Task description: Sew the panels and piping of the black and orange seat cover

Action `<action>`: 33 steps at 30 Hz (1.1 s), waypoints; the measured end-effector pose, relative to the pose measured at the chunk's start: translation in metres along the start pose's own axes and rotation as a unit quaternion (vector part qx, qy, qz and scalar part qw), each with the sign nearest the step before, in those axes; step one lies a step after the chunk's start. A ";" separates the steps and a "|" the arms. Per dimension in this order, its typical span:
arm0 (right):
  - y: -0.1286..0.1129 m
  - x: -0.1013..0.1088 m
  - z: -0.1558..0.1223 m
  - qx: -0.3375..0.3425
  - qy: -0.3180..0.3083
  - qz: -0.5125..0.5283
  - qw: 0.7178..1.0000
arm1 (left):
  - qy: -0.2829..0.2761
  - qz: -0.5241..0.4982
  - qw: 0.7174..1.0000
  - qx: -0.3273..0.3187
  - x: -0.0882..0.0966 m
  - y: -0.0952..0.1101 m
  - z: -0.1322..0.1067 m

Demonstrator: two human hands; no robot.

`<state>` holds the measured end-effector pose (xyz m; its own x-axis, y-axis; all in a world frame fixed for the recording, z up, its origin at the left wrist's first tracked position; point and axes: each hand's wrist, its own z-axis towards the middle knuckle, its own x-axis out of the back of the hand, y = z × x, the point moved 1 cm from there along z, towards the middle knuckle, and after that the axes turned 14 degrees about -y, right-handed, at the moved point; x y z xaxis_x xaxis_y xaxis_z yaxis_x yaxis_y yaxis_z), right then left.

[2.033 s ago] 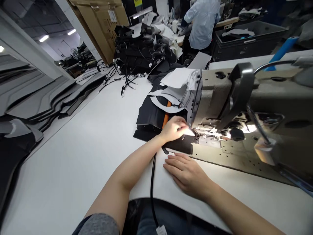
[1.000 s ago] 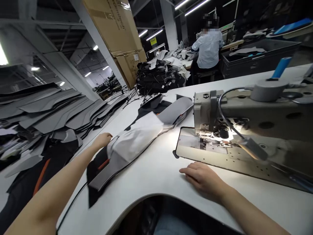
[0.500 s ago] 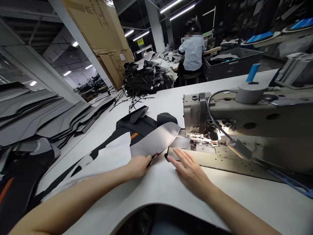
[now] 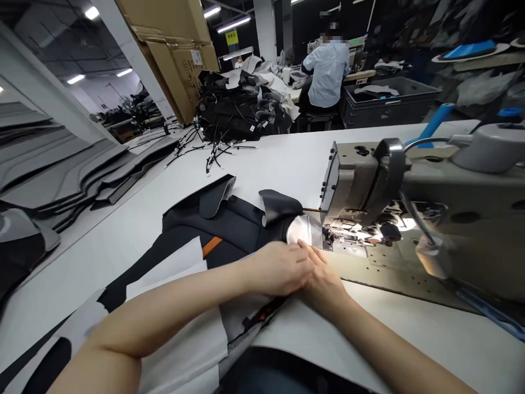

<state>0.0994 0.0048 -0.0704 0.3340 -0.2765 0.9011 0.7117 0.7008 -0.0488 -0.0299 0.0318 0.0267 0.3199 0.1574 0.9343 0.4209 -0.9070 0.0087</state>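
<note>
A long black, grey and white fabric cover (image 4: 229, 221) with an orange stripe lies across the white table (image 4: 279, 158), its near end hanging over the front edge. Its far end reaches the lit needle area of the beige sewing machine (image 4: 369, 180). My left hand (image 4: 281, 268) presses on the fabric just left of the machine bed, fingers curled over the edge. My right hand (image 4: 324, 276) lies beside it, touching it, fingertips on the white fabric tip by the presser foot. Whether either hand pinches the cloth is hidden.
Grey cut panels (image 4: 74, 175) are stacked at the left. A heap of black covers with cords (image 4: 241, 112) and cardboard boxes (image 4: 172, 38) stand at the back. A person in a light blue shirt (image 4: 328, 74) sits beyond, near a dark bin (image 4: 385, 101).
The fabric has been drawn toward me and its end fed up to the needle. Both hands have come together at the machine's left side; the view tilted lower.
</note>
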 end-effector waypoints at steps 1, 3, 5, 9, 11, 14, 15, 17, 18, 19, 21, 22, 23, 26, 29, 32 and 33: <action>0.001 -0.001 0.001 0.003 -0.008 0.003 1.000 | 0.024 0.008 0.999 0.027 -0.006 -0.009 0.008; 0.002 -0.001 0.001 0.011 -0.022 0.011 1.000 | 0.058 0.007 0.994 0.093 -0.019 -0.026 0.022; 0.001 0.002 -0.002 0.018 -0.032 0.020 0.999 | 0.068 0.000 0.988 0.140 -0.030 -0.038 0.030; -0.006 0.013 -0.014 0.031 -0.042 -0.014 0.999 | 0.045 -0.028 0.984 0.170 -0.037 -0.037 0.038; -0.010 0.017 -0.020 0.044 -0.039 -0.045 0.997 | 0.043 -0.044 0.981 0.185 -0.034 -0.027 0.042; -0.013 0.022 -0.031 0.060 -0.039 -0.057 0.996 | 0.048 -0.052 0.973 0.218 -0.028 -0.011 0.051; -0.013 0.023 -0.034 0.062 -0.042 -0.058 0.996 | 0.049 -0.052 0.973 0.221 -0.026 -0.007 0.054; -0.012 0.026 -0.040 0.060 -0.044 -0.061 0.995 | 0.048 -0.054 0.974 0.214 -0.025 -0.001 0.059; -0.011 0.026 -0.043 0.060 -0.045 -0.061 0.995 | 0.047 -0.054 0.976 0.208 -0.024 0.001 0.061; -0.010 0.027 -0.045 0.061 -0.047 -0.059 0.995 | 0.046 -0.054 0.977 0.203 -0.024 0.002 0.063; -0.007 0.028 -0.047 0.061 -0.044 -0.048 0.996 | 0.044 -0.053 0.977 0.203 -0.025 0.001 0.066; -0.005 0.028 -0.048 0.061 -0.044 -0.041 0.996 | 0.043 -0.052 0.976 0.205 -0.025 0.001 0.067; -0.003 0.027 -0.048 0.060 -0.044 -0.035 0.997 | 0.041 -0.052 0.976 0.206 -0.025 0.000 0.069; 0.004 0.026 -0.049 0.051 -0.045 -0.024 0.997 | 0.031 -0.054 0.975 0.213 -0.024 -0.003 0.075; 0.009 0.024 -0.051 0.036 -0.043 -0.018 0.998 | 0.022 -0.055 0.975 0.215 -0.022 -0.006 0.081; 0.010 0.021 -0.053 0.027 -0.040 -0.015 0.999 | 0.021 -0.059 0.975 0.211 -0.021 -0.009 0.084; 0.010 0.020 -0.053 0.024 -0.042 -0.010 0.999 | 0.024 -0.062 0.975 0.211 -0.021 -0.009 0.084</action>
<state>0.1464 -0.0285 -0.0762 0.2654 -0.2363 0.9347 0.6864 0.7271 -0.0110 0.0310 0.0696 -0.0225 0.2088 0.2280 0.9510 0.7687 -0.6394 -0.0154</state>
